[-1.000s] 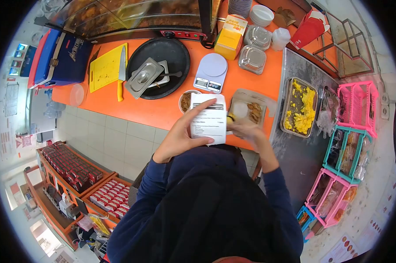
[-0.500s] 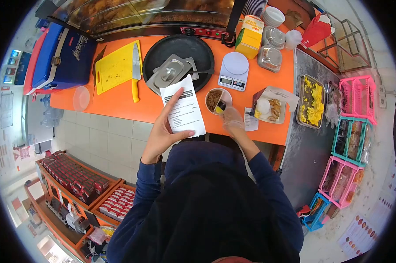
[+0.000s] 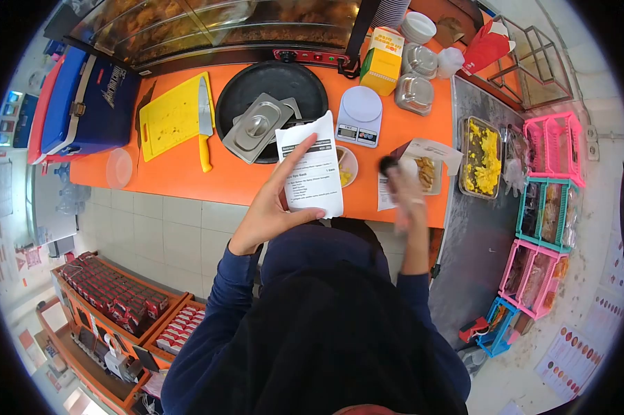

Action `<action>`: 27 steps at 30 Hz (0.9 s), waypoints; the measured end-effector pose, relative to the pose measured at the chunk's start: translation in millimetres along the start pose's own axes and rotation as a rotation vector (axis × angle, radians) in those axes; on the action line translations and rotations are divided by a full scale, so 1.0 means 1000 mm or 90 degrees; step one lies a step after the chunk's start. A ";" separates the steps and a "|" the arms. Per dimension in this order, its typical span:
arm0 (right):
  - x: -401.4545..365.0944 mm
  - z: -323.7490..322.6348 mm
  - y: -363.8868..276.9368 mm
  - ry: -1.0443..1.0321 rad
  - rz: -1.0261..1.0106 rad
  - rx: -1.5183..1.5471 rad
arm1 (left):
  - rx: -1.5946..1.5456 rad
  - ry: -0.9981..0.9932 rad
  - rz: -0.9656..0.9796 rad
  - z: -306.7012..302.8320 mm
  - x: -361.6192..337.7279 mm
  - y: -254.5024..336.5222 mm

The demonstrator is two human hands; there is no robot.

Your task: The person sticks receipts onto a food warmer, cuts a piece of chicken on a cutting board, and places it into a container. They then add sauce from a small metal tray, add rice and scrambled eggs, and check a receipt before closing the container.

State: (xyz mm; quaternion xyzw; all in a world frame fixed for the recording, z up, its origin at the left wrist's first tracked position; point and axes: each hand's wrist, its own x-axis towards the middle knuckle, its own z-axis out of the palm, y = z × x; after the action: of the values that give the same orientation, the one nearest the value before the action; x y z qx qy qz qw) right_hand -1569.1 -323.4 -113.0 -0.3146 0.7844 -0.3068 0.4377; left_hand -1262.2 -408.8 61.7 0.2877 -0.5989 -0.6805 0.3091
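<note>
My left hand (image 3: 269, 220) is closed on a printed paper slip (image 3: 319, 181), thumb at its lower edge and index finger along the top. Behind the slip, partly hidden, is a white bowl (image 3: 352, 164) with brown and yellow food. My right hand (image 3: 410, 199), in a clear glove and smeared by motion, holds a small dark-ended object (image 3: 388, 164) whose kind I cannot make out. That hand is just in front of an open paper food box (image 3: 453, 160) containing browned pieces and something white. Another printed slip (image 3: 385, 196) lies left of the box, partly covered.
A kitchen scale (image 3: 359, 116) stands behind the bowl. To the left are a black round tray (image 3: 232, 90) with metal lids, a yellow cutting board (image 3: 170, 114) and a knife (image 3: 205, 124). A tray of yellow food (image 3: 483, 162) sits at the right.
My right hand has moved right, out of the bowl to the front of the food box, with the dark-ended object. The paper slip has shifted right in view and now covers part of the bowl.
</note>
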 end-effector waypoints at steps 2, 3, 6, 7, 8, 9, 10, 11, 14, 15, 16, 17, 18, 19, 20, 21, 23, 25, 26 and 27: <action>0.008 -0.072 0.031 0.096 -0.048 0.068 | -0.021 -0.007 -0.010 0.015 0.008 0.003; 0.017 -0.114 0.046 0.174 0.007 0.112 | -0.031 -0.014 -0.012 0.024 0.013 0.004; 0.042 -0.203 0.078 0.338 0.114 0.202 | -0.012 -0.021 0.011 0.057 0.036 -0.001; 0.050 -0.219 0.088 0.454 0.153 -0.071 | 0.019 -0.014 0.031 0.071 0.044 -0.004; 0.061 -0.237 0.102 0.557 0.189 -0.349 | 0.017 -0.016 0.032 0.086 0.052 -0.007; 0.082 -0.255 0.132 0.495 0.186 -0.366 | 0.032 -0.001 0.035 0.101 0.060 -0.010; 0.102 -0.262 0.156 0.436 0.168 -0.452 | 0.045 0.008 0.038 0.118 0.069 -0.013; 0.114 -0.277 0.171 0.383 0.156 -0.534 | 0.039 -0.013 0.044 0.132 0.079 -0.016; 0.091 -0.321 0.118 0.569 0.245 -0.353 | 0.032 0.008 0.038 0.183 0.113 -0.032; 0.104 -0.349 0.134 0.626 0.267 -0.355 | -0.031 0.009 0.020 0.201 0.126 -0.030; 0.117 -0.379 0.161 0.648 0.281 -0.351 | -0.065 0.008 0.004 0.217 0.135 -0.032; 0.133 -0.405 0.193 0.682 0.201 -0.389 | -0.093 0.013 -0.016 0.232 0.145 -0.034; 0.147 -0.428 0.214 0.705 0.115 -0.427 | -0.092 0.005 -0.017 0.245 0.157 -0.034; 0.158 -0.448 0.220 0.701 0.117 -0.425 | -0.083 0.008 -0.027 0.256 0.166 -0.034; 0.170 -0.466 0.222 0.709 0.123 -0.431 | -0.072 0.018 -0.040 0.266 0.173 -0.035; 0.180 -0.478 0.218 0.713 0.127 -0.438 | -0.067 0.031 -0.046 0.275 0.178 -0.036; 0.201 -0.513 0.204 0.725 0.084 -0.545 | -0.097 0.071 -0.074 0.295 0.191 -0.039; 0.226 -0.536 0.199 0.629 0.077 -0.585 | -0.051 0.092 -0.061 0.312 0.207 -0.038; 0.240 -0.544 0.198 0.581 0.045 -0.572 | -0.008 0.093 -0.054 0.318 0.212 -0.037; 0.254 -0.552 0.197 0.533 0.016 -0.556 | 0.005 0.091 -0.051 0.322 0.217 -0.044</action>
State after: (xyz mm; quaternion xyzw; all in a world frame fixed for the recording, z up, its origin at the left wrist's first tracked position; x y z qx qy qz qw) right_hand -2205.8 -282.2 -150.4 -0.3083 0.9471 -0.0491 -0.0741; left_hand -1650.8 -365.8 50.9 0.3604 -0.5660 -0.6676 0.3226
